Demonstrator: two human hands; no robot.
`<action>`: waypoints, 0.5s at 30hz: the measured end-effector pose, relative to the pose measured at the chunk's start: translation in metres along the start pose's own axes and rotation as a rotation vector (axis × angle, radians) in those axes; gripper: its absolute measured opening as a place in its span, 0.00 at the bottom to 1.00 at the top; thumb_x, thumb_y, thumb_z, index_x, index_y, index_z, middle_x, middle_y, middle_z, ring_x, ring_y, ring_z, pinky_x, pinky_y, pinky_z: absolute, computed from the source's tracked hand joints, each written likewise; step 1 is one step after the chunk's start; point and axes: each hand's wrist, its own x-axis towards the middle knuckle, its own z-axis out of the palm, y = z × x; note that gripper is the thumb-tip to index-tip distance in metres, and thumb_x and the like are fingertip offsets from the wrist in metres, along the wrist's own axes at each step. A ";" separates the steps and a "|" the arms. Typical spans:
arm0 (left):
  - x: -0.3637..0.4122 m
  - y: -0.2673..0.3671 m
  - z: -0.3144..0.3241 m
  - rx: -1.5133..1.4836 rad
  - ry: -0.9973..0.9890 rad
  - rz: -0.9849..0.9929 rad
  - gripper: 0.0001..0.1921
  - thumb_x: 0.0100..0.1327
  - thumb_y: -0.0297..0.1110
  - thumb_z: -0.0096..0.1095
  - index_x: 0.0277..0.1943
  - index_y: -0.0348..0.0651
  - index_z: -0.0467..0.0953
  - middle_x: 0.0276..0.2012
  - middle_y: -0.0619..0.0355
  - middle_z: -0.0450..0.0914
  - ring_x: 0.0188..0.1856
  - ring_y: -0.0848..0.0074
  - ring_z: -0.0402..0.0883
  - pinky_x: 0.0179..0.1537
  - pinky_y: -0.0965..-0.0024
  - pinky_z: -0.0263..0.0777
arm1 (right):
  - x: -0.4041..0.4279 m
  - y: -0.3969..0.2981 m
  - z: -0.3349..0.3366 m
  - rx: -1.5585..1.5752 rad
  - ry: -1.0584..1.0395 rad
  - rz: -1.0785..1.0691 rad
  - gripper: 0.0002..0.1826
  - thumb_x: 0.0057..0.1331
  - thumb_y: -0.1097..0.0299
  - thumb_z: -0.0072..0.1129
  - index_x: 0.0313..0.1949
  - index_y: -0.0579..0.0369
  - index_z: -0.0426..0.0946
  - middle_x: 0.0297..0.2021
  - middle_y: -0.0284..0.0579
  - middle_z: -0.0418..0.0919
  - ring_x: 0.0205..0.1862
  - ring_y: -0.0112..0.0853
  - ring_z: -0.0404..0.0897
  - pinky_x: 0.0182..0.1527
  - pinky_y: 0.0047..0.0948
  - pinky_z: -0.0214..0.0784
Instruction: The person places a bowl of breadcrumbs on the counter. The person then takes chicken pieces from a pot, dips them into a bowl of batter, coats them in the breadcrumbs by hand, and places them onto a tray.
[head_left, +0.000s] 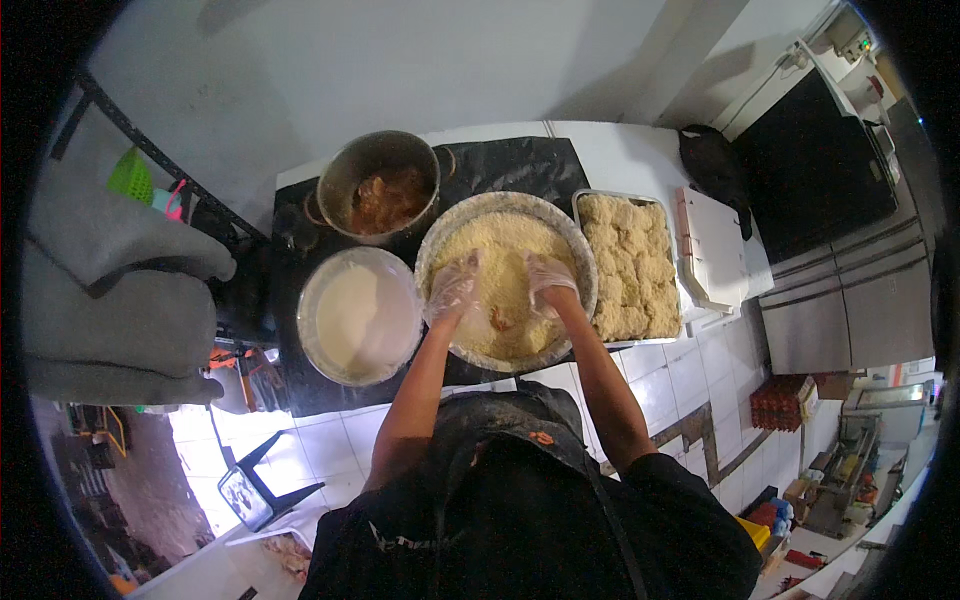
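Note:
A large round metal basin (512, 202) holds pale yellow breading crumbs (501, 251). My left hand (455, 289), in a clear plastic glove, rests in the crumbs at the basin's left side. Opposite it, at the right side, is my gloved right hand (549, 281). Both are partly dusted or sunk in crumbs, and I see no piece gripped in either. Between and below them, a reddish-brown piece of food (500, 320), perhaps meat, shows through the crumbs, mostly covered.
Left of the basin stand a tub (307, 330) of whitish batter and a deep pot (330, 187) with brown, saucy pieces. A metal tray (681, 322) of crumb-coated pieces sits right, beside a white lidded box (712, 240). Black sheeting (517, 161) covers part of the table.

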 end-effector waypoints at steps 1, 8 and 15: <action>0.033 0.041 -0.010 -0.026 -0.324 -0.037 0.35 0.73 0.53 0.48 0.71 0.31 0.61 0.55 0.32 0.77 0.52 0.49 0.80 0.50 0.54 0.74 | -0.009 0.048 0.011 -0.006 0.011 0.076 0.23 0.77 0.52 0.37 0.55 0.56 0.75 0.50 0.56 0.81 0.53 0.49 0.80 0.49 0.47 0.71; -0.031 0.010 -0.027 -0.396 -0.362 0.036 0.29 0.74 0.31 0.40 0.76 0.36 0.52 0.73 0.46 0.62 0.69 0.65 0.69 0.67 0.64 0.64 | -0.061 0.002 -0.028 0.103 0.029 -0.009 0.22 0.76 0.52 0.40 0.48 0.52 0.80 0.48 0.51 0.83 0.52 0.48 0.80 0.50 0.44 0.71; -0.026 0.077 -0.096 0.729 -0.280 0.510 0.32 0.70 0.29 0.42 0.74 0.27 0.52 0.73 0.41 0.60 0.70 0.62 0.68 0.69 0.62 0.64 | -0.088 -0.025 -0.020 0.094 0.461 -0.448 0.16 0.70 0.58 0.49 0.49 0.52 0.80 0.40 0.59 0.82 0.44 0.56 0.80 0.45 0.50 0.72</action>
